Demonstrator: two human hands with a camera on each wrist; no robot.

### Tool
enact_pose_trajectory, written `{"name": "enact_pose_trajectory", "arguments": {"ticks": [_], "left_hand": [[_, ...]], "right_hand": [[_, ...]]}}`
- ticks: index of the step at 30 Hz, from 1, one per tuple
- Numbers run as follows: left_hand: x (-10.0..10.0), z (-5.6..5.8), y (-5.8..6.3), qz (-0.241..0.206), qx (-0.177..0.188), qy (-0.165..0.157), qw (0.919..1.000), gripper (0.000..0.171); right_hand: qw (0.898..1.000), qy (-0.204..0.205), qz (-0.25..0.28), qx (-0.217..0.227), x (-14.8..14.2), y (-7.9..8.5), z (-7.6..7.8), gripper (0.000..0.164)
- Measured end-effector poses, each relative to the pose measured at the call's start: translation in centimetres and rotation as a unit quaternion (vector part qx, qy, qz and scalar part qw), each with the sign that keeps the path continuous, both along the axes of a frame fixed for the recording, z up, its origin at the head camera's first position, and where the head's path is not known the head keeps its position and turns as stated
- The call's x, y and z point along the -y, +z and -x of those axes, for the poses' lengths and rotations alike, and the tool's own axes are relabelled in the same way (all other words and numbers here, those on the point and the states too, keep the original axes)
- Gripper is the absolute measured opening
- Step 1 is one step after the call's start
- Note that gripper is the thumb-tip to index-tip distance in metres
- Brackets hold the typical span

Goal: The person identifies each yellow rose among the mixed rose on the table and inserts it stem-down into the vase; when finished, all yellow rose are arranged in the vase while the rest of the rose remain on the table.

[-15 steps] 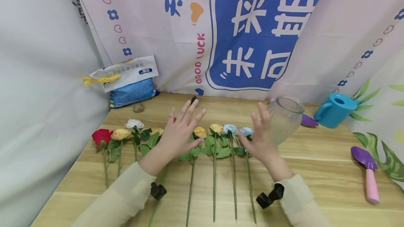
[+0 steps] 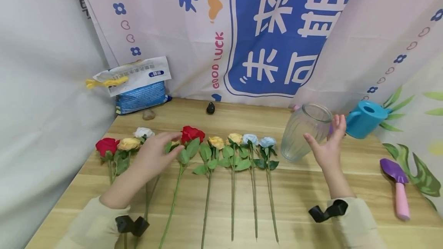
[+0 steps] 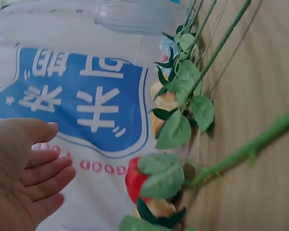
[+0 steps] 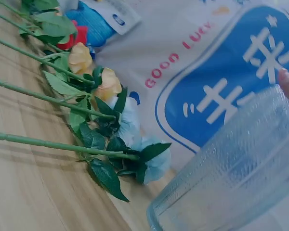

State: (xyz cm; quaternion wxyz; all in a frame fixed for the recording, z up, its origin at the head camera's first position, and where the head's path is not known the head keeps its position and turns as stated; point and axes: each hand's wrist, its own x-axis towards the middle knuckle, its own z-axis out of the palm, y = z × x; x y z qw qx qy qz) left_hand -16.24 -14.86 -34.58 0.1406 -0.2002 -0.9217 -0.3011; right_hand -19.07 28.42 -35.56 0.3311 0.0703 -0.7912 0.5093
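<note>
A row of artificial roses with green stems lies on the wooden table. My left hand (image 2: 154,153) hovers over the left part of the row, fingers loosely bent and holding nothing. Its fingertips are close to a red rose (image 2: 191,134). In the left wrist view that red rose (image 3: 136,179) shows beside the hand, below the fingers' level on the table side. A clear ribbed glass vase (image 2: 300,137) stands right of the blue roses (image 2: 267,142). My right hand (image 2: 328,151) is spread at the vase's right side, thumb in front and fingers raised behind.
Toward the back right stands a blue watering can (image 2: 367,119). A purple and pink toy shovel (image 2: 398,187) lies at the right edge. At the back left are a blue and white packet (image 2: 141,97) with a yellow tie and a brown stone (image 2: 149,115). A black stone (image 2: 210,108) sits behind the roses.
My left hand has moved left and lower, uncovering the red rose and black stone. My right hand has crossed from the vase's left side to its right side.
</note>
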Motion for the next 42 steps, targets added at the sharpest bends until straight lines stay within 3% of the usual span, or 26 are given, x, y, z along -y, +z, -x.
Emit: {"name": "enact_pose_trajectory", "arguments": {"ticks": [3,5,14,18,23,29,34,42], "left_hand": [[0.9,-0.5,-0.4,-0.016,0.027,0.003,0.9995,0.032],[1.3,-0.8,-0.6,-0.023,0.030,0.005,0.9993,0.029],[4.1,-0.8,0.0,-0.051,0.052,0.049,0.9961,0.025],[6.0,-0.4,1.0,-0.023,0.047,0.086,0.9949,0.024],[8.3,0.2,1.6,0.043,0.107,0.118,0.9863,0.028],[9.9,0.2,-0.1,0.121,0.172,0.111,0.9713,0.023],[10.3,0.1,-1.9,0.156,0.207,0.120,0.9584,0.024],[10.5,-0.3,-3.5,0.160,0.229,0.139,0.9501,0.023]], "right_hand": [[0.997,0.023,0.044,0.063,-0.6,-0.3,0.2,0.092],[0.995,0.032,0.059,0.081,-0.9,-0.3,0.3,0.087],[0.992,0.027,0.019,0.125,-1.3,0.1,0.4,0.083],[0.991,0.026,0.027,0.126,-1.5,0.3,0.3,0.082],[0.991,0.019,0.031,0.129,-1.7,0.6,0.3,0.081],[0.989,0.022,0.026,0.141,-2.0,0.7,0.3,0.083],[0.989,0.034,0.027,0.145,-1.7,0.6,0.3,0.083],[0.987,0.045,0.023,0.153,-1.4,-0.1,0.3,0.084]]}}
